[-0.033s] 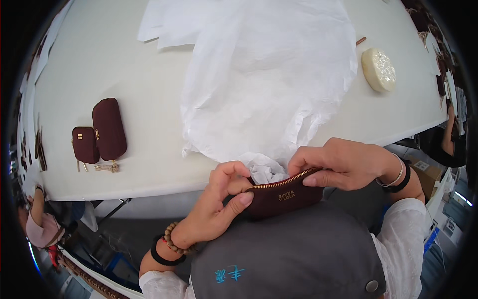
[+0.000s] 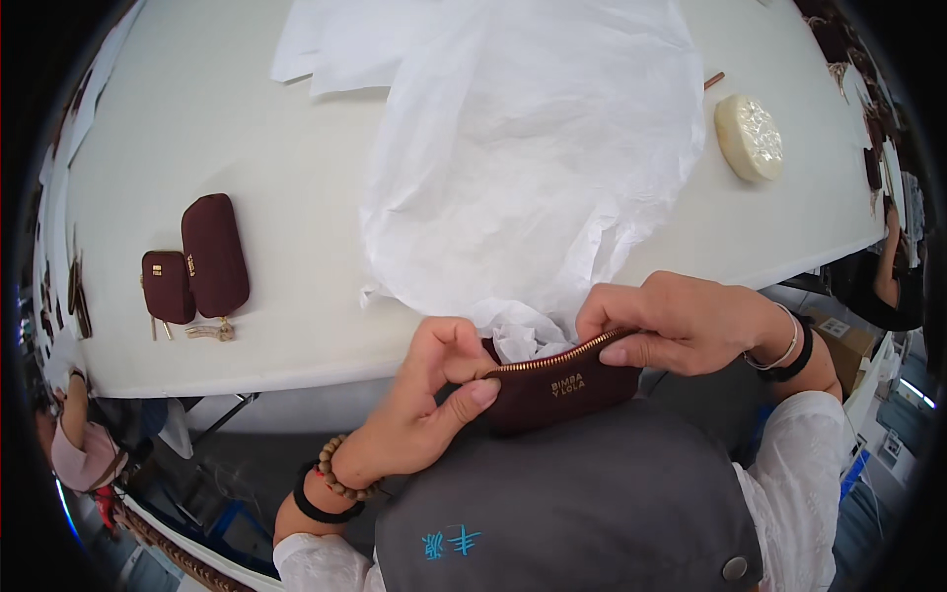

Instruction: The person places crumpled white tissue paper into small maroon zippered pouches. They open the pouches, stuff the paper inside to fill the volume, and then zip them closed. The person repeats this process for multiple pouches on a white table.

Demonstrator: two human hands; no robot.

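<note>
A dark burgundy zip pouch with a gold zipper is held against my apron at the table's near edge. Its mouth gapes, and crumpled white tissue paper shows in the opening. My left hand pinches the left end of the rim between thumb and bent fingers. At the right end, my right hand grips the rim, thumb on the outside, with its fingertips hidden behind the zipper edge. Large white tissue sheets spread over the table just beyond the pouch.
On the table's left stand two burgundy pouches, a small one and a taller one, with gold pulls. A roll of pale tape lies at the right. Other people work at both sides, one with a pink sleeve. A cardboard box sits below right.
Both hands keep their hold on the pouch rim. My left fingers have shifted slightly, and the pouch and tissue have barely moved.
</note>
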